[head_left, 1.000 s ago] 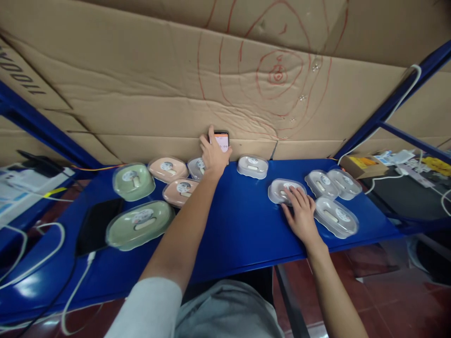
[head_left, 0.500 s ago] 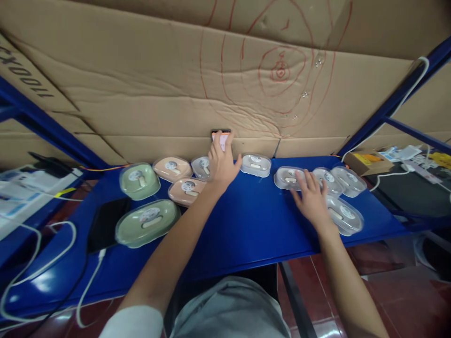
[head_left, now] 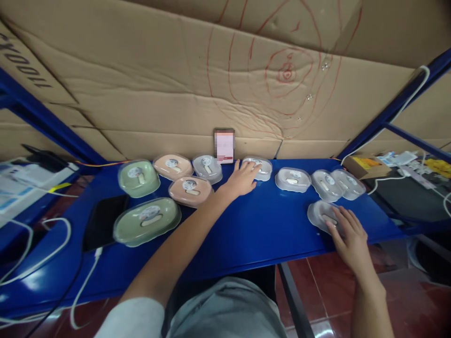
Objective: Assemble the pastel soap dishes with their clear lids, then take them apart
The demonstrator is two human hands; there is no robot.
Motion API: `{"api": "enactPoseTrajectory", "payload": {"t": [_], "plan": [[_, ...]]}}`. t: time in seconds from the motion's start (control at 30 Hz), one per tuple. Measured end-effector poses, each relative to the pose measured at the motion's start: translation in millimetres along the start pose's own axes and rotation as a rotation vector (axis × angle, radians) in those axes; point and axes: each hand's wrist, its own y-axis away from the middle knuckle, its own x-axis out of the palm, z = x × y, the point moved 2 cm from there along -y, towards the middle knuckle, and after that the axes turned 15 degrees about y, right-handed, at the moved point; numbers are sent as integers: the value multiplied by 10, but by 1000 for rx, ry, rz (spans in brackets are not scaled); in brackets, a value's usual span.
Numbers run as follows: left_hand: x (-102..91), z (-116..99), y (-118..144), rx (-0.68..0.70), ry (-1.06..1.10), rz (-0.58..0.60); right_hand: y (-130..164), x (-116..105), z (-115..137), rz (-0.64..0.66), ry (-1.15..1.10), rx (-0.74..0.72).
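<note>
My left hand [head_left: 243, 180], fingers spread, reaches over the front of a grey plastic box with a clear lid [head_left: 265, 172] at the back of the table. Its fingertips overlap the lid; whether they touch it I cannot tell. At the front right, my right hand [head_left: 350, 239] has thumb and fingers around the right end of another grey clear-lidded box [head_left: 319, 217]. Behind it are more grey boxes [head_left: 292, 180]. A phone [head_left: 224, 146] with a lit screen leans on the cardboard behind my left hand.
Left of my arm sit peach boxes [head_left: 190, 190] and green boxes [head_left: 146, 220]. A dark tablet-like device [head_left: 105, 223] lies beside them, with a white cable [head_left: 86, 281]. Cardboard [head_left: 158, 94] walls the back; blue frame posts [head_left: 394, 112] flank the blue table [head_left: 246, 234].
My left hand has come down from the phone, rightwards to the back grey box. My right hand has moved towards me and right, and the front grey box has shifted left.
</note>
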Motion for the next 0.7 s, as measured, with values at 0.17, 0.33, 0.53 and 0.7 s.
{"api": "enactPoseTrajectory", "payload": {"t": [0.17, 0.33, 0.53, 0.7], "plan": [[-96, -135, 612, -10, -21, -52, -167, -50, 710, 202, -124, -251], [-279, -147, 1072, -52, -38, -83, -736, -50, 1227, 384, -216, -481], [-385, -31, 1048, -105, -53, -139, -1397, 108, 1351, 439, -406, -528], [-307, -51, 978, -99, -74, -185, -1394, 312, 1443, 317, -275, -440]]}}
